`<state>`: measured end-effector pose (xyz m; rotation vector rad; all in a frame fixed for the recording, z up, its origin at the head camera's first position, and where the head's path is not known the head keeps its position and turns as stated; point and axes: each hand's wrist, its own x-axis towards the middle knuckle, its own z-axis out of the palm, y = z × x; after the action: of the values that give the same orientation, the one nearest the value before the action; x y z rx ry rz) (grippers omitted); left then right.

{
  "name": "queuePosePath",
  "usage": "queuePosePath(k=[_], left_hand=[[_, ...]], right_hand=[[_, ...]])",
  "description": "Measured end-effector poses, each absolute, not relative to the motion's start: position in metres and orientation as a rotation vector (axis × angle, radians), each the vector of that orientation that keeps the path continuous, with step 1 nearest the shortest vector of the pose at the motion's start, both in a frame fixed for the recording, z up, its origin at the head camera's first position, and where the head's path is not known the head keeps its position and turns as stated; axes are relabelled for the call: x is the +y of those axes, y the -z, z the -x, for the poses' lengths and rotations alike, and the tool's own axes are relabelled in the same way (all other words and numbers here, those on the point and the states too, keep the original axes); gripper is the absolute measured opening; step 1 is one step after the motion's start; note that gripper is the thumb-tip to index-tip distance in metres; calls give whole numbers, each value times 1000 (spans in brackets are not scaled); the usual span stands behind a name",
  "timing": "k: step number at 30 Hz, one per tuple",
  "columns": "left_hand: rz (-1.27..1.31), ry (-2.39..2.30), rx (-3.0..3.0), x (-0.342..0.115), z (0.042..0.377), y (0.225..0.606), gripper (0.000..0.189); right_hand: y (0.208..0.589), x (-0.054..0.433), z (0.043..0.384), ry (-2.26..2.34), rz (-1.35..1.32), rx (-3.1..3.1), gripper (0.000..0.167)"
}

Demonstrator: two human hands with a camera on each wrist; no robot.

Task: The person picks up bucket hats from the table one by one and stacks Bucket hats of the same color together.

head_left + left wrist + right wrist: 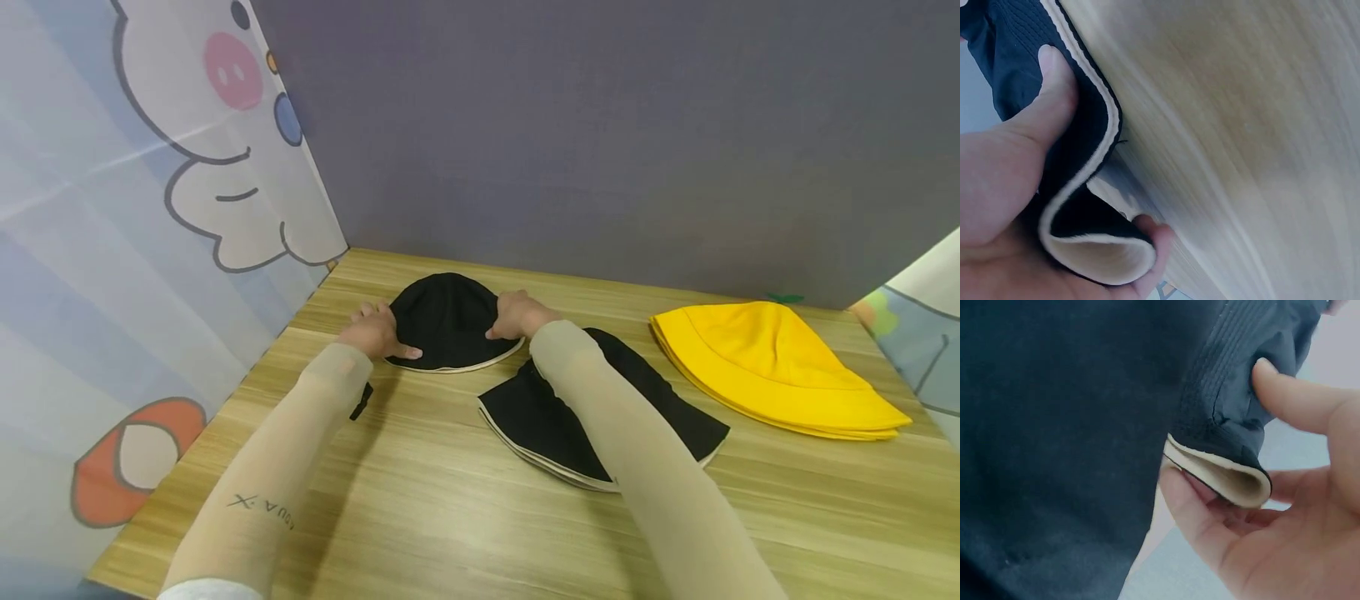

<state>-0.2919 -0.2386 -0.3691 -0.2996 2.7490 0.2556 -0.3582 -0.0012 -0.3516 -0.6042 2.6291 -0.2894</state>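
A black bucket hat with a cream lining [444,321] lies on the wooden table [420,500] near the back wall. My left hand [372,332] grips its left brim, thumb on the black top and fingers under the folded cream edge [1094,256]. My right hand [517,314] pinches the right brim, where the cream fold [1225,475] sits between thumb and fingers. Both forearms wear beige sleeves.
A stack of folded black hats [555,417] lies under my right forearm. A stack of yellow hats [772,362] sits at the right. A grey wall [600,142] closes the back, a cartoon-printed curtain [135,233] the left. A small black tag [362,402] lies by my left arm.
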Motion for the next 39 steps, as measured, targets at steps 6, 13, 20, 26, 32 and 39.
queuePosePath(k=[6, 13, 20, 26, 32, 39], left_hand=[[274, -316, 2719, -238, 289, 368, 110], [202, -262, 2731, -242, 294, 367, 118], [144, -303, 2659, -256, 298, 370, 104], [102, -270, 2640, -259, 297, 366, 95], [71, -374, 2649, -252, 297, 355, 82], [-13, -475, 2734, -256, 299, 349, 66]], right_hand=[[362, -1, 355, 340, 528, 2658, 52], [364, -3, 354, 420, 512, 2693, 55], [359, -5, 354, 444, 502, 2674, 22], [355, 4, 355, 451, 500, 2682, 22], [352, 16, 358, 541, 476, 2646, 19], [350, 29, 360, 643, 527, 2617, 57]])
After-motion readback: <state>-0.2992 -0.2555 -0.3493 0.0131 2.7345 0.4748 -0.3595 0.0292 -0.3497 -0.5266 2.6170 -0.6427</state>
